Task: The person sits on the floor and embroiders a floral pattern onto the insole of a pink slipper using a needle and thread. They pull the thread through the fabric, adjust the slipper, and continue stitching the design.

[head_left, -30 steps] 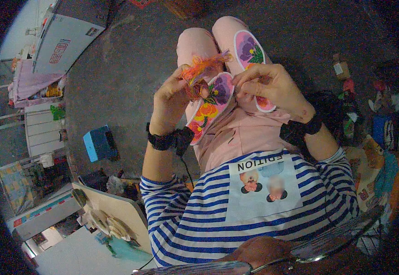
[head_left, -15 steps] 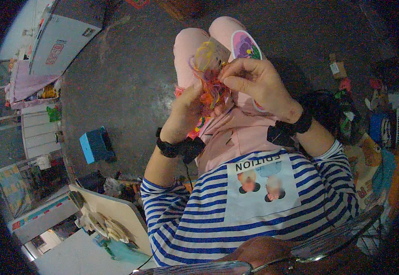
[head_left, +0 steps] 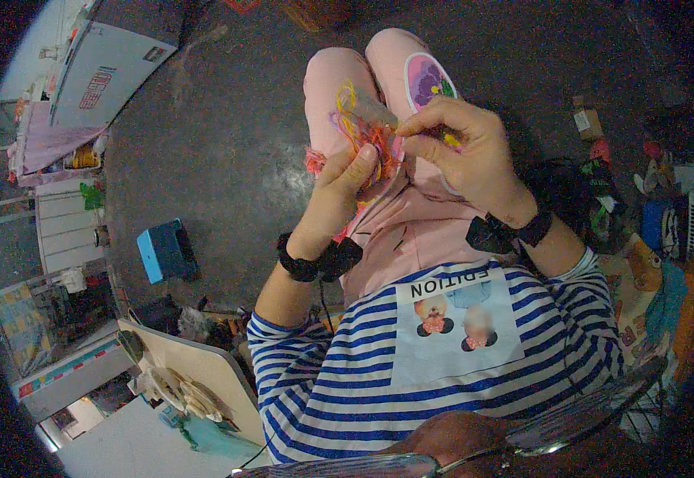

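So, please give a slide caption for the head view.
Left hand holding tangled colourful threads, right hand beside them, with a floral oval piece on the right thigh.

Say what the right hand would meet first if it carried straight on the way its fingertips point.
The right hand would probably meet the tangle of coloured threads held in the left hand; depth is hard to judge from this one view.
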Motion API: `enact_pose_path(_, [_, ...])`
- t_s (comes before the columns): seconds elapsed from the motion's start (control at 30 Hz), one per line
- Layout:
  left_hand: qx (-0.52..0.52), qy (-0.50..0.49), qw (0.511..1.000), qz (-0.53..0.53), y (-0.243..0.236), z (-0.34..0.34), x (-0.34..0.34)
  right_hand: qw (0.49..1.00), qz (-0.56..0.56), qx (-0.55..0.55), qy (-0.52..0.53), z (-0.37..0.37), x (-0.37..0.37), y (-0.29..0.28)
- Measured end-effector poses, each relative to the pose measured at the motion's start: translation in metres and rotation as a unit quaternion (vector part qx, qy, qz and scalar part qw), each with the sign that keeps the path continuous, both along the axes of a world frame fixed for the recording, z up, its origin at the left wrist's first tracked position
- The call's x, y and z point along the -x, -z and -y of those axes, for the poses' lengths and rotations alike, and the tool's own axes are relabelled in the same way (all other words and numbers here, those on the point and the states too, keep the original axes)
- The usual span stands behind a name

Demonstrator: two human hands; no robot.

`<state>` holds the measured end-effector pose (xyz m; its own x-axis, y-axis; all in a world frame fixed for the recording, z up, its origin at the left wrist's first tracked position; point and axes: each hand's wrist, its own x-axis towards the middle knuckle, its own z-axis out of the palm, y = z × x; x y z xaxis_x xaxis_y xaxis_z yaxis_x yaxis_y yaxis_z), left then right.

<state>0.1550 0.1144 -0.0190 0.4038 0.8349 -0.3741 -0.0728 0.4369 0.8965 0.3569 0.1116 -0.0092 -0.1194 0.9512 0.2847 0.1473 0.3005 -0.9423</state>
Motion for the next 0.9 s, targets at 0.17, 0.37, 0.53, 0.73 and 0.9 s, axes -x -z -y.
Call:
enact_pose_path(0.17, [-0.064, 0.000, 0.998, -0.002, 0.003, 0.008, -0.009, 0.999, 0.010, -0.041, -0.007, 0.001, 0.007, -0.001])
enact_pose_path(0.37, [-0.248, 0.074, 0.949, -0.177, -0.002, 0.008, -0.011, 0.993, 0.064, -0.094, 0.032, -0.002, -0.001, -0.008])
enact_pose_path(0.53, [-0.408, 0.112, 0.854, -0.304, -0.003, 0.005, -0.014, 0.991, 0.040, -0.114, 0.054, -0.005, -0.006, -0.012])
enact_pose_path(0.73, [-0.472, 0.139, 0.770, -0.406, -0.005, 0.007, -0.016, 0.990, 0.060, -0.107, 0.072, -0.005, -0.014, -0.017])
enact_pose_path(0.9, [-0.493, 0.143, 0.734, -0.445, -0.010, 0.010, -0.022, 0.979, 0.077, -0.177, 0.063, -0.009, -0.020, -0.017])
